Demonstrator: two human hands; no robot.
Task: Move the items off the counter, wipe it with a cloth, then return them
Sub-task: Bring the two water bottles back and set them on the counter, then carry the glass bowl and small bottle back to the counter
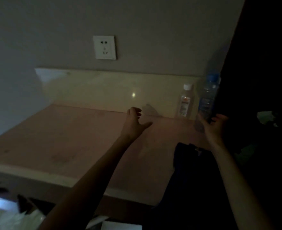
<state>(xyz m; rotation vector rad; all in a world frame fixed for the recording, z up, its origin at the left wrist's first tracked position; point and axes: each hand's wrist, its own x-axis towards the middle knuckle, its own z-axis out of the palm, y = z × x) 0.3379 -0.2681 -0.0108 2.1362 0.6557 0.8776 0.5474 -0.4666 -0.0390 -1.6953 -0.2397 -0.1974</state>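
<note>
The tall bottle stands upright at the bench's back right corner, touching the half-curled right hand, with the small bottle just left, while the left hand hovers spread, holding nothing.

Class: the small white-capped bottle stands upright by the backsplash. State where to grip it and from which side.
Grip the small bottle round its body below the cap, coming from the front-left: the backsplash blocks behind, and the tall blue-capped bottle crowds its right.
</note>
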